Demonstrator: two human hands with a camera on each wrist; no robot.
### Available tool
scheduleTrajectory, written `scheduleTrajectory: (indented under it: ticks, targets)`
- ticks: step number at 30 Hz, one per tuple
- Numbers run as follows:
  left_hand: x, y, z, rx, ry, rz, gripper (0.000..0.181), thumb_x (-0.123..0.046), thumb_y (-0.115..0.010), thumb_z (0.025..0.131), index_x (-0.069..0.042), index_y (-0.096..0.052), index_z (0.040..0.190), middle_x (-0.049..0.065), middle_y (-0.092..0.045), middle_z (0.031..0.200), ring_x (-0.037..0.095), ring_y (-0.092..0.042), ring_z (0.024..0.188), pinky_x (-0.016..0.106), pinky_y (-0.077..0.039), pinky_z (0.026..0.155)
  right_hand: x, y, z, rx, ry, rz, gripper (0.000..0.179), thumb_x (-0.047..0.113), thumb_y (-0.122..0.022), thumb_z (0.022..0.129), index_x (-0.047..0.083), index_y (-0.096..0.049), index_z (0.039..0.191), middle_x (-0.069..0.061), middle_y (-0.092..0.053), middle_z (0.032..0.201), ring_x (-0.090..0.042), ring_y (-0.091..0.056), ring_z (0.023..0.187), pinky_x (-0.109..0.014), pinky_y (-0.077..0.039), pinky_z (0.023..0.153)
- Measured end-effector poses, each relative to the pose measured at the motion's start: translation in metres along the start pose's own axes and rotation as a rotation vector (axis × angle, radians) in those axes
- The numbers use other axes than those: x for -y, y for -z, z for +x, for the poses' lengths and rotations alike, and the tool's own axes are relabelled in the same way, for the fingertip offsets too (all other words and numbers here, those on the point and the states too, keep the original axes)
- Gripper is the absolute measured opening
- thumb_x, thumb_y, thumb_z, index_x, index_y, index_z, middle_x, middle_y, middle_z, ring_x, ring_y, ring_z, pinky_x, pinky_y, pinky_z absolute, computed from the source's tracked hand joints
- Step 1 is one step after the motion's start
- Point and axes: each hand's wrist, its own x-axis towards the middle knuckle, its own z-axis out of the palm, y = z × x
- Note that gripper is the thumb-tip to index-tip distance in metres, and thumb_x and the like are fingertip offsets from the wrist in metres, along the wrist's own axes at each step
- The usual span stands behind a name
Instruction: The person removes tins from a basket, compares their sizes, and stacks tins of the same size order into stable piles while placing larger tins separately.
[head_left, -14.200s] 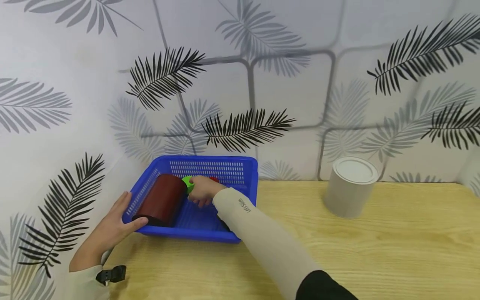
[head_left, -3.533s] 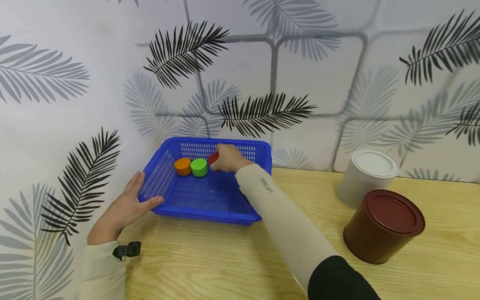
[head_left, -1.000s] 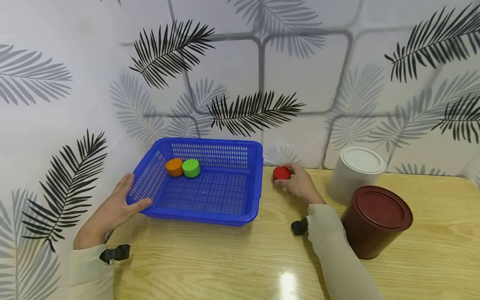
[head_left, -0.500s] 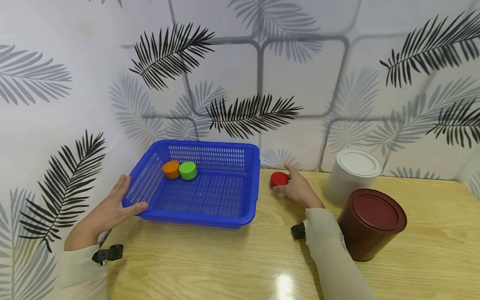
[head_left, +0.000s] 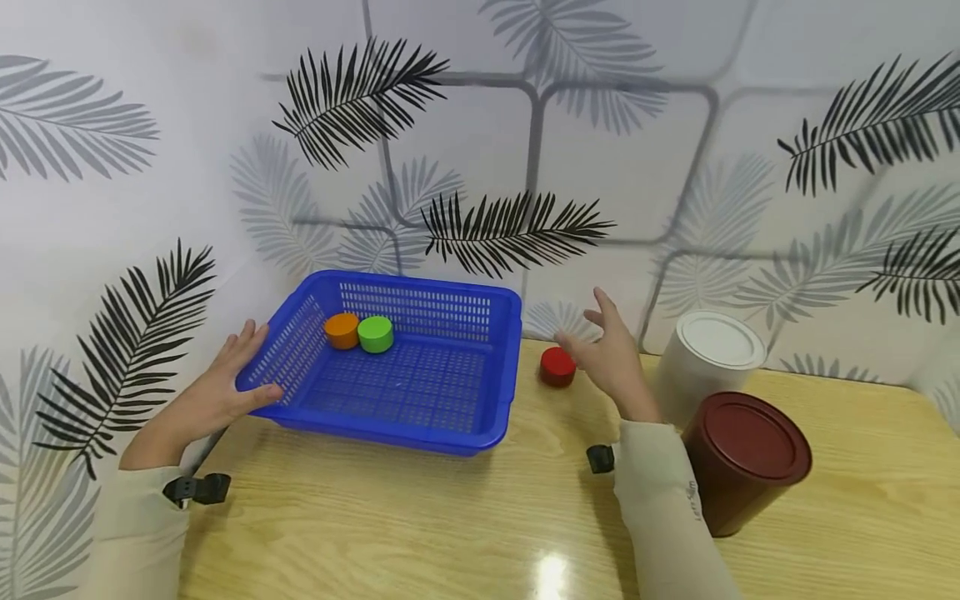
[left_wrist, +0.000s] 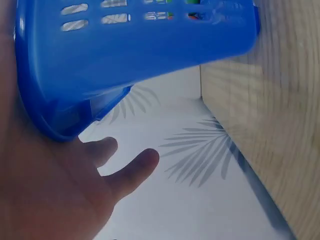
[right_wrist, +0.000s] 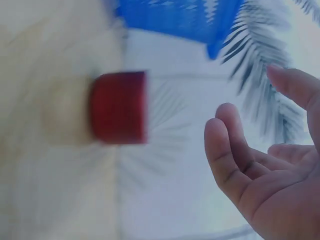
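Note:
A short red cylinder (head_left: 557, 367) stands on the wooden table, just right of the blue plastic basket (head_left: 405, 392). My right hand (head_left: 615, 358) hovers to its right with fingers spread and holds nothing; in the right wrist view a gap separates the red cylinder (right_wrist: 119, 107) from the fingers. At the basket's left front corner, my left hand (head_left: 202, 404) rests against the rim, thumb and fingers stretched out. Inside the basket an orange cylinder (head_left: 342, 331) and a green cylinder (head_left: 376, 334) sit side by side at the back left.
Right of my right forearm stands a dark brown lidded can (head_left: 750, 458), and behind it a white lidded can (head_left: 708, 350). A leaf-patterned wall (head_left: 600, 167) rises along the table's back edge and left side.
Since the first frame, the brown can has left the basket for the table. The red cylinder has also come out of the basket; my right hand has just let it go and lifted away.

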Motion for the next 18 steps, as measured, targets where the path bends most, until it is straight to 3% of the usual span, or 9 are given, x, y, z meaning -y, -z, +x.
scheduleTrajectory:
  ticks: [6, 12, 18]
  targets:
    - [0.007, 0.005, 0.001, 0.009, -0.055, -0.003, 0.100, -0.039, -0.070, 0.094, -0.011, -0.004, 0.164, 0.016, 0.010, 0.168, 0.049, 0.005, 0.149, 0.080, -0.011, 0.104, 0.041, -0.007, -0.010, -0.043, 0.153, 0.021, 0.087, 0.033, -0.073, 0.094, 0.022, -0.021, 0.163, -0.014, -0.048, 0.151, -0.031, -0.061, 0.087, -0.041, -0.053, 0.073]
    - [0.011, 0.008, 0.004, 0.061, -0.077, -0.057, 0.103, -0.038, -0.069, 0.094, -0.008, 0.001, 0.163, 0.018, 0.013, 0.167, 0.054, 0.004, 0.147, 0.080, -0.011, 0.105, 0.087, -0.020, -0.014, 0.022, 0.259, 0.038, 0.089, 0.037, -0.071, 0.095, 0.029, -0.015, 0.164, -0.007, -0.047, 0.153, -0.024, -0.062, 0.076, -0.038, -0.054, 0.067]
    - [0.009, 0.009, 0.007, 0.107, -0.048, -0.087, 0.118, -0.034, -0.077, 0.086, -0.007, 0.011, 0.161, 0.020, 0.019, 0.165, 0.053, 0.008, 0.147, 0.076, -0.009, 0.108, 0.130, -0.034, 0.000, 0.125, 0.333, -0.030, 0.086, 0.044, -0.068, 0.096, 0.031, -0.015, 0.163, -0.003, -0.044, 0.155, -0.021, -0.063, 0.079, -0.040, -0.053, 0.069]
